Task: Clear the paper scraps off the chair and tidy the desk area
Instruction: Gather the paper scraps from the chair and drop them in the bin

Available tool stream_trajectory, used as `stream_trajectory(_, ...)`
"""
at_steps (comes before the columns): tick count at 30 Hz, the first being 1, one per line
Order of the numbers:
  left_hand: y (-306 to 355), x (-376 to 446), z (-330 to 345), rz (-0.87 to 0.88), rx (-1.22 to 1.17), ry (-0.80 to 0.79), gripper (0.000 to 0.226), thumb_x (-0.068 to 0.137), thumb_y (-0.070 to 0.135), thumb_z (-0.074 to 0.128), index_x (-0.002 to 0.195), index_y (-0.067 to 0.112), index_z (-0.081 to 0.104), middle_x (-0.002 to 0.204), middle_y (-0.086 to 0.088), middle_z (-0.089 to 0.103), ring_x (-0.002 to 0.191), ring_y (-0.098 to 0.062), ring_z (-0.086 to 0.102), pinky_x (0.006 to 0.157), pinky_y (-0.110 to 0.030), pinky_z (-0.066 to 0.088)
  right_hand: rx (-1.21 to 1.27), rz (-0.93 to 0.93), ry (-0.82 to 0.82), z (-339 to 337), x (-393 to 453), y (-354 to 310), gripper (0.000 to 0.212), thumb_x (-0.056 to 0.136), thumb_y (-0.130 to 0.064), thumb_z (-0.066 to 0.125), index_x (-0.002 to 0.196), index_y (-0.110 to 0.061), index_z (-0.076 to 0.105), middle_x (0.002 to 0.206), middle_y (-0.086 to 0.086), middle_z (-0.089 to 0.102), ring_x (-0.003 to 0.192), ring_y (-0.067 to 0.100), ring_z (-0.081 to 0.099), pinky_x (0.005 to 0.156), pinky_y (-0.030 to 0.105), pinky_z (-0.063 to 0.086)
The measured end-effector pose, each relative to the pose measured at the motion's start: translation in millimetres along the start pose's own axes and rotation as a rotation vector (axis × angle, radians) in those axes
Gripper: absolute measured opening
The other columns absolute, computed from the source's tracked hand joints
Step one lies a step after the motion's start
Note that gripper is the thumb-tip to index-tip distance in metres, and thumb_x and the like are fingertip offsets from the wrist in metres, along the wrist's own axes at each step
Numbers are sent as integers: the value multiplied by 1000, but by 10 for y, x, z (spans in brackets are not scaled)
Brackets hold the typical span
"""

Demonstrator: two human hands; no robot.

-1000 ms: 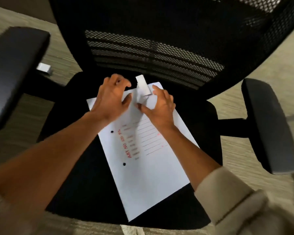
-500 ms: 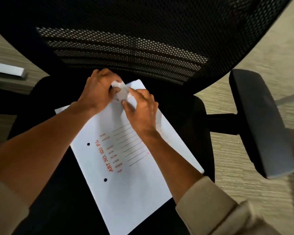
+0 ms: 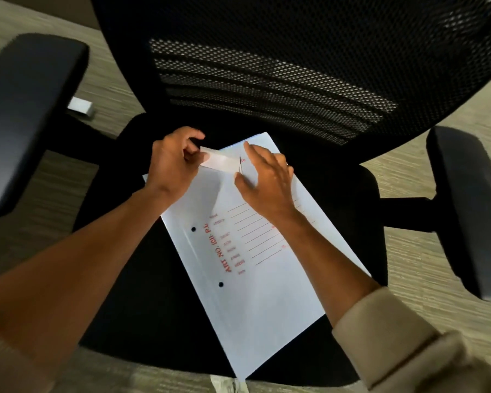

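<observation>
The paper scrap (image 3: 221, 161), bunched between both hands half a second ago, is now stretched flat.
Left hand (image 3: 172, 163) fingers pinch its left end; right hand (image 3: 262, 181), fingers spread loose, touches its right end over the white folder (image 3: 255, 268) on the chair seat (image 3: 142, 293), frame centre.

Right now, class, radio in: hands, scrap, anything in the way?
Left hand pinching scrap. Right hand open, beside it. Both over file on chair seat. Nothing blocking.

Both my hands forward, close together
My left hand (image 3: 174, 163) curls, fingers pinched; my right hand (image 3: 262, 180) lies flatter, fingers spread, forearms bare
</observation>
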State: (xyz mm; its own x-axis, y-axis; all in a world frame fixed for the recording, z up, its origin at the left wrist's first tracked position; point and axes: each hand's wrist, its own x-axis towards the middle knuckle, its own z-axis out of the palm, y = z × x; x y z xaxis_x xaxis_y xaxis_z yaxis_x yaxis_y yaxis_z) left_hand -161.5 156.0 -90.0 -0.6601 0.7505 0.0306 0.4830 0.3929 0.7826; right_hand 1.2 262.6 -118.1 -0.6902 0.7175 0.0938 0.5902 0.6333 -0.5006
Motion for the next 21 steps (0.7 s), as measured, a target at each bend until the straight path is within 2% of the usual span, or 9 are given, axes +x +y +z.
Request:
stream_trajectory(6,-260,-334,-363,-19,8,111,26,91,9,66,118,10,68,88,-3,64,71,-5,58,69,4,40,20,-7,-111,-19,24,-118,62,89,-40,56,147,-31,37,146,-11,45,130,20,33,94,32,19)
stream_trajectory(9,-401,-524,-562,-46,-22,142,23,94,4,59,117,5,66,94,-8,64,81,-10,58,71,0,42,50,-23,-158,-8,-5,-234,64,88,-48,58,146,-31,39,144,-10,47,132,18,32,96,33,22)
stream_trajectory(11,-489,-674,-684,-87,-45,153,22,96,6,57,117,6,65,99,-9,63,91,-15,59,77,-9,46,80,-20,-177,13,-23,-357,62,89,-46,61,145,-28,42,140,-8,49,129,18,35,99,37,26)
stream_trajectory(13,-542,-817,-780,-104,-37,180,21,96,9,59,115,9,66,98,-5,64,90,-15,61,81,-22,48,136,6,-185,37,-26,-472,55,90,-37,62,142,-26,47,133,-5,53,126,19,40,99,38,28)
stream_trajectory(14,-553,-893,-831,-86,-7,213,20,94,9,60,113,10,67,94,-2,64,86,-14,61,79,-21,47,161,24,-190,51,-32,-530,50,91,-33,61,139,-24,51,130,-3,55,124,20,43,99,36,27)
stream_trajectory(17,-576,-1081,-992,-50,34,284,19,91,6,63,109,8,70,85,2,63,74,-2,56,70,-1,40,170,91,-198,76,-48,-704,35,93,-27,60,127,-22,62,126,0,60,120,22,51,103,36,32)
stream_trajectory(19,-611,-1199,-1113,-77,47,311,19,90,5,65,107,9,72,82,3,63,70,-3,56,66,6,35,173,116,-196,80,-83,-825,27,93,-24,59,119,-19,65,121,2,66,114,24,56,104,45,39)
stream_trajectory(21,-651,-1310,-1203,-114,41,330,20,89,5,65,108,10,72,81,3,64,72,-8,58,66,7,35,192,141,-176,77,-141,-915,21,93,-23,60,112,-16,67,113,5,69,108,25,60,101,48,42)
